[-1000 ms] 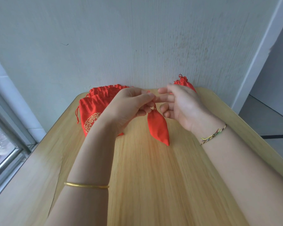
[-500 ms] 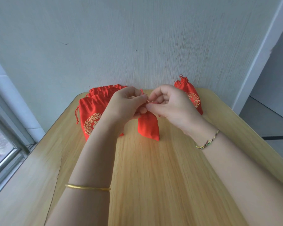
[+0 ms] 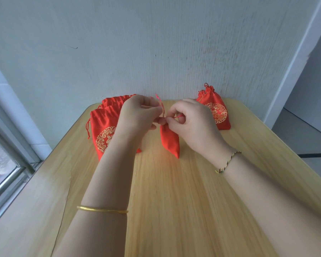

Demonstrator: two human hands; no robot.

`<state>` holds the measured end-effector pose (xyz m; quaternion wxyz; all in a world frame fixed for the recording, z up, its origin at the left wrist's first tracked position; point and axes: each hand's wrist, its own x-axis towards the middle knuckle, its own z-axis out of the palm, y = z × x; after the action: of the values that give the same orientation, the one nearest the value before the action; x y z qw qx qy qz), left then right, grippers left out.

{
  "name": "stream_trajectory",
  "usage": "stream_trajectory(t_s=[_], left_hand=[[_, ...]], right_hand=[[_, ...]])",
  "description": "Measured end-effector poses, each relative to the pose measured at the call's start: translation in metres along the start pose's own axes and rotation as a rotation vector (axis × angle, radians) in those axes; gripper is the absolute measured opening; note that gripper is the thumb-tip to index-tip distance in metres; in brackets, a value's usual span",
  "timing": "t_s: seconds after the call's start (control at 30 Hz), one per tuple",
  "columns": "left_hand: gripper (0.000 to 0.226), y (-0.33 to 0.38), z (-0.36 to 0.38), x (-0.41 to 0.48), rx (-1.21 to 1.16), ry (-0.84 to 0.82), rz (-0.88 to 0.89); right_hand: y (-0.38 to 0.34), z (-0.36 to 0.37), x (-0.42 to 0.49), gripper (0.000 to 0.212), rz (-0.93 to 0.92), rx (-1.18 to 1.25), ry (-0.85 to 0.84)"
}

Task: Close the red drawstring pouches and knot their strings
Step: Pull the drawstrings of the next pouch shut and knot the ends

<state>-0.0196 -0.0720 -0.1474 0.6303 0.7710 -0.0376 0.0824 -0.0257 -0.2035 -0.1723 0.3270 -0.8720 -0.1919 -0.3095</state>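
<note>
A small red pouch (image 3: 170, 141) hangs between my hands just above the wooden table (image 3: 174, 201), its neck gathered. My left hand (image 3: 137, 114) pinches one red string (image 3: 160, 102), whose loose end sticks up. My right hand (image 3: 189, 119) pinches the other string end close to the pouch's neck. A pile of open red pouches with gold emblems (image 3: 104, 130) lies at the back left, partly behind my left wrist. One closed, tied pouch (image 3: 216, 110) stands at the back right against the wall.
The table butts against a grey wall (image 3: 156, 52). A window frame (image 3: 7, 154) runs along the left edge. A doorway and floor (image 3: 308, 127) lie beyond the table's right edge.
The hands have drawn slightly apart, pulling the strings sideways. A loose string end now stands up above my left fingers. The pouch still hangs between them.
</note>
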Motion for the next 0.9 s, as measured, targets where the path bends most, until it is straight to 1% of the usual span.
stream_trajectory(t_s=[0.1, 0.17, 0.23, 0.3, 0.33, 0.4, 0.47, 0.5, 0.57, 0.63, 0.7, 0.8, 0.9], left_hand=[[0.022, 0.002, 0.004, 0.0, -0.001, -0.013, -0.028], [0.025, 0.002, 0.007, 0.0, -0.03, -0.03, -0.071], [0.024, 0.002, 0.005, 0.001, -0.005, 0.015, -0.069], [0.017, 0.002, -0.003, 0.005, 0.036, 0.098, -0.028], [0.015, 0.003, -0.007, 0.004, 0.033, 0.1, -0.013], [0.017, 0.007, -0.01, 0.002, 0.08, 0.021, 0.053], [0.014, 0.009, -0.004, -0.002, 0.189, -0.068, 0.135], [0.011, 0.009, 0.001, -0.003, 0.248, -0.082, 0.174], [0.008, 0.008, 0.007, -0.005, 0.383, -0.058, 0.246], [0.008, 0.006, 0.008, -0.004, 0.467, -0.027, 0.29], [0.011, 0.003, 0.007, -0.002, 0.51, 0.009, 0.293], [0.016, 0.001, 0.005, -0.001, 0.544, -0.005, 0.278], [0.015, -0.001, 0.006, -0.001, 0.563, -0.017, 0.291]], right_hand=[[0.002, 0.002, 0.0, 0.005, 0.121, 0.114, -0.011], [0.004, 0.003, 0.0, 0.005, 0.198, 0.176, -0.01], [0.007, 0.004, 0.0, 0.008, 0.265, 0.239, 0.005], [0.01, 0.002, 0.001, 0.01, 0.342, 0.33, 0.032], [0.011, 0.002, 0.002, 0.011, 0.391, 0.384, 0.038], [0.012, 0.0, 0.002, 0.014, 0.499, 0.517, 0.027], [0.01, 0.0, 0.002, 0.017, 0.593, 0.677, 0.005], [0.01, 0.0, 0.003, 0.018, 0.634, 0.745, -0.004], [0.009, -0.002, 0.004, 0.021, 0.702, 0.832, -0.019], [0.008, -0.003, 0.005, 0.025, 0.742, 0.896, -0.022], [0.007, -0.003, 0.005, 0.027, 0.77, 0.951, -0.033], [0.009, -0.003, 0.006, 0.025, 0.79, 1.005, -0.071], [0.011, -0.004, 0.006, 0.018, 0.772, 1.042, -0.118]])
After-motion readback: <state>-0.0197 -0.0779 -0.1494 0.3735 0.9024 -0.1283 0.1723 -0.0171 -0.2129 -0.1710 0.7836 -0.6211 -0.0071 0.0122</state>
